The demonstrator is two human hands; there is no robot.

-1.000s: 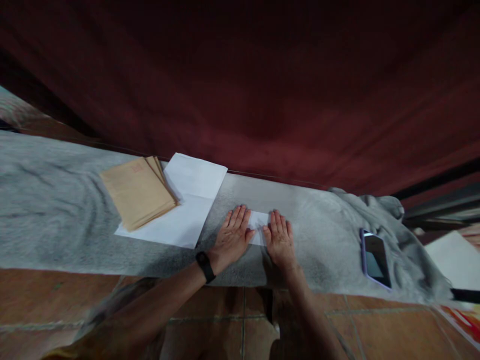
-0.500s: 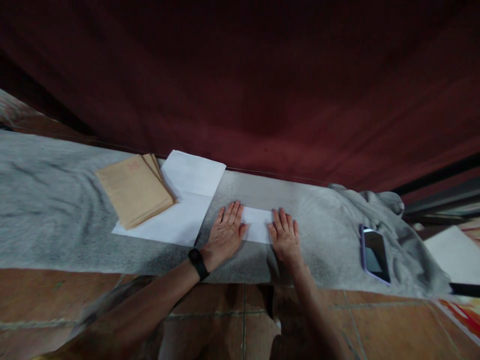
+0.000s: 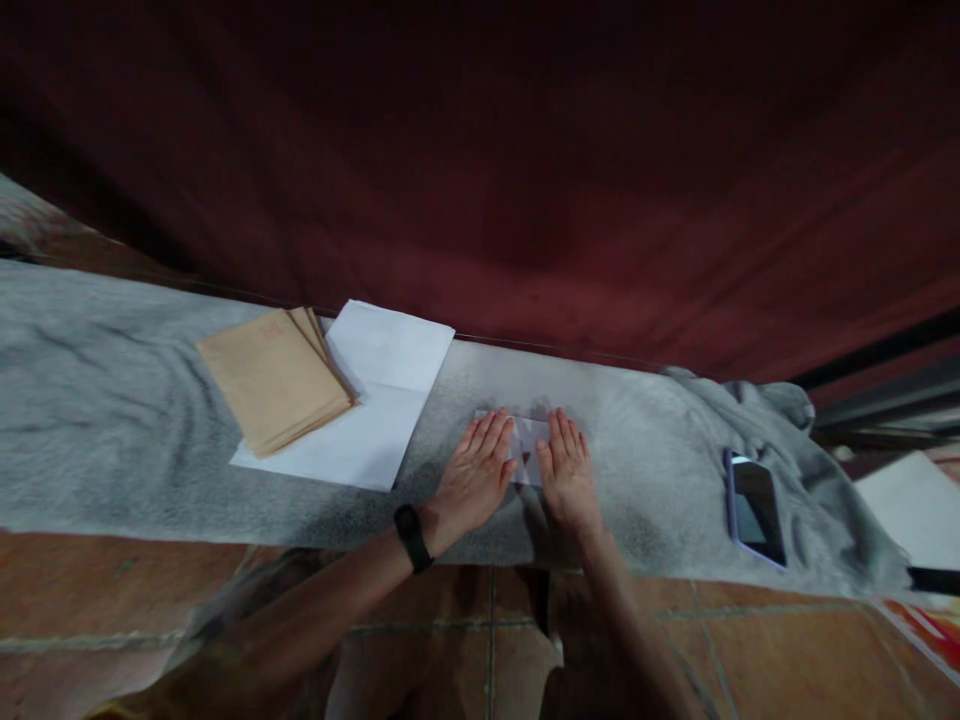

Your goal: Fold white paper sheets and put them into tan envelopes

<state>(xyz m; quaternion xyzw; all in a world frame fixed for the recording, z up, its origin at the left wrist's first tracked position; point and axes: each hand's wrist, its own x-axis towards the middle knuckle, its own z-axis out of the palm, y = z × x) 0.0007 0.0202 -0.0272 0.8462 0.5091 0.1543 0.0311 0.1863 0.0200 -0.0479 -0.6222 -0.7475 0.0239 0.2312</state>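
resting flat, both your hands lie palm down on the white paper [image 3: 531, 437], which sits on the grey cloth [image 3: 645, 440]. your left hand [image 3: 474, 480] covers its left part, and a corner shows just past your fingertips. your right hand [image 3: 568, 475] lies at its right end, so you cannot see where that edge stops. between the two hands a narrow strip of the paper is bare, with both thumbs pointing in over it. neither hand is gripping: your fingers are stretched out straight, held near each other, with the thumbs a little apart from them. a small dark patch shows on the bare strip; whether it is a mark or shadow, you cannot tell.

for writing, look left: the top one of the brown envelopes [image 3: 274, 385] bears a reddish mark near its far edge, too small to read. that pile lies partly on a large white sheet [image 3: 375, 430], creased across and apart from your left hand. the phone [image 3: 756, 510], well to your right, shows no readable text. no brand can be made out on your black wristband [image 3: 412, 538]. at the lower right corner, a red and yellow print [image 3: 930, 630] is cut off and blurred.
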